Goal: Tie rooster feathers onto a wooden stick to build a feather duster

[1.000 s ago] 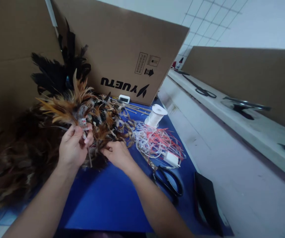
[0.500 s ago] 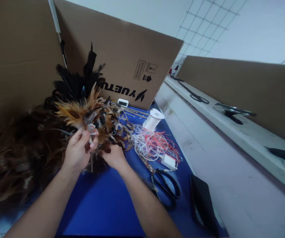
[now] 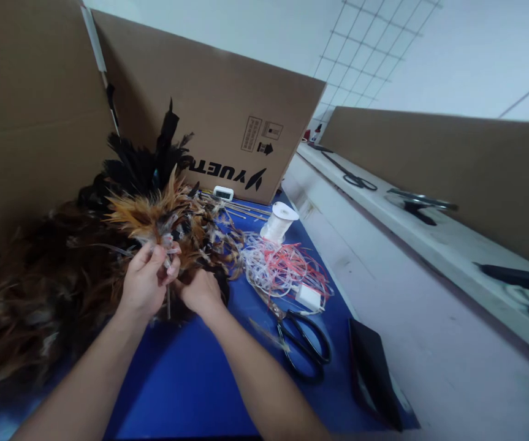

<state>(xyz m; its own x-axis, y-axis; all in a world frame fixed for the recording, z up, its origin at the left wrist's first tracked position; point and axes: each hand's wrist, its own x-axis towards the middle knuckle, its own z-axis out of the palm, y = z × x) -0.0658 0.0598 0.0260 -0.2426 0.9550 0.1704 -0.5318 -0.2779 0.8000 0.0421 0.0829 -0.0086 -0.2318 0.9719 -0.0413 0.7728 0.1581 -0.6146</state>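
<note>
My left hand (image 3: 149,275) is closed around the bound lower end of a feather bunch (image 3: 147,211), with orange-brown feathers fanning upward from the grip. Whitish wrapping shows between the fingers, and a thin stem sticks out below. Just to the right, my right hand (image 3: 200,291) reaches among dark feathers, its fingers mostly hidden by them. A large heap of brown feathers (image 3: 29,275) lies on the left side of the blue table (image 3: 176,380). Black feathers (image 3: 138,156) stand up behind the bunch.
Right of my hands lie a tangle of white and red strips (image 3: 282,263), a white spool (image 3: 279,222), a white adapter (image 3: 309,297) and black-handled scissors (image 3: 301,337). A dark flat case (image 3: 374,367) is at the right edge. A cardboard box (image 3: 209,104) stands behind.
My right hand has moved slightly left, deeper beside the dark feathers. My left hand keeps its grip on the bunch. The whole view has shifted a little.
</note>
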